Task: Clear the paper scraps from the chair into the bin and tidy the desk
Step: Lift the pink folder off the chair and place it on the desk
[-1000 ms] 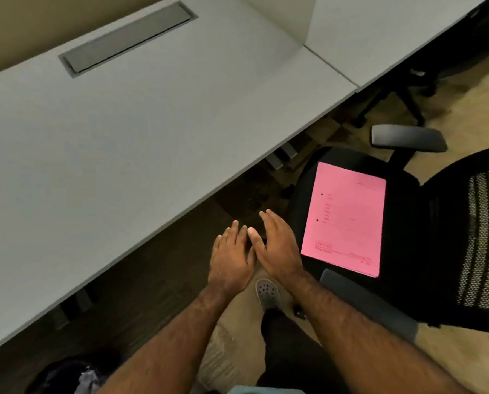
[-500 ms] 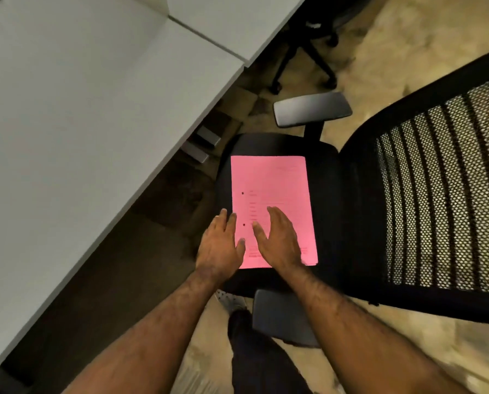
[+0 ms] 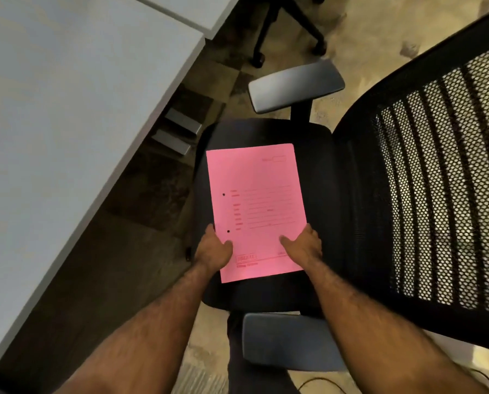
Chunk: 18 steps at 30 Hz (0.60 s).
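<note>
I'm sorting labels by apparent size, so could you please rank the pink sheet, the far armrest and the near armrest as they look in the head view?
1. pink sheet
2-3. near armrest and far armrest: unranked, since the near one only looks larger by sitting closer to the camera.

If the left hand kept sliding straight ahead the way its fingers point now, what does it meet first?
The left hand grips the near left edge of the pink printed paper sheet. Its fingers seem to point up along that edge, so it would probably keep to sheet and black chair seat; depth is uncertain.
</note>
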Available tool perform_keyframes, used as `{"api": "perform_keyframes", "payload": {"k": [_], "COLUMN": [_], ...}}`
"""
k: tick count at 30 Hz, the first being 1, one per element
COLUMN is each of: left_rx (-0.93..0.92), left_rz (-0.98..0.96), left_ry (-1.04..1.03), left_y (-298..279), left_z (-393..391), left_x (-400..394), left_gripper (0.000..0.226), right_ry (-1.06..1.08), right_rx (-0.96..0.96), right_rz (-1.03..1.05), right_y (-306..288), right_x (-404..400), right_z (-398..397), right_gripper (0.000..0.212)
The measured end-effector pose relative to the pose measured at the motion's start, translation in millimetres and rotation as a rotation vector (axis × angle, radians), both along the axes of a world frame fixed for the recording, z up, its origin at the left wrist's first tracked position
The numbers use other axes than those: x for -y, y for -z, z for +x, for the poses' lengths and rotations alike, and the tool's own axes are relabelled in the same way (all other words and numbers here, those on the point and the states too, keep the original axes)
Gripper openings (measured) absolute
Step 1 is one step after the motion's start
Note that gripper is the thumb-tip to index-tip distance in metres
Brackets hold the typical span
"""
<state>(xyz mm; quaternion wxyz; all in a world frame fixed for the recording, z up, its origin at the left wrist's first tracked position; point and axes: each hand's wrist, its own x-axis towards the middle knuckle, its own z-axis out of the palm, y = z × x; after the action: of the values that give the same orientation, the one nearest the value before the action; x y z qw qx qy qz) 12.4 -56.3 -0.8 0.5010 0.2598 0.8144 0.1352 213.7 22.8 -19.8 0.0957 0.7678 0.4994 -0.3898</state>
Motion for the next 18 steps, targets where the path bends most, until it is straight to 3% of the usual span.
{"api": "perform_keyframes", "payload": {"k": [4, 13, 18], "left_rx": [0.107, 0.304, 0.243], "left_rz": [-0.001, 0.232, 0.278], "left_ry": [-0.152, -0.339, -0.302], "left_y": [5, -61, -104], "left_z": [1, -1, -5], "left_x": [-1, -5, 9], "left_gripper": [0.048, 0.022, 0.026], "right_ry": [-0.018, 0.164, 0.177], "right_rx": [0.030, -0.232, -0.323], "right_rz": [-0.028, -0.007, 0.180], "right_y": [3, -47, -95], "right_x": [-6, -4, 25], "right_z": [8, 18, 17], "right_gripper": [0.065, 0.034, 0.045]}}
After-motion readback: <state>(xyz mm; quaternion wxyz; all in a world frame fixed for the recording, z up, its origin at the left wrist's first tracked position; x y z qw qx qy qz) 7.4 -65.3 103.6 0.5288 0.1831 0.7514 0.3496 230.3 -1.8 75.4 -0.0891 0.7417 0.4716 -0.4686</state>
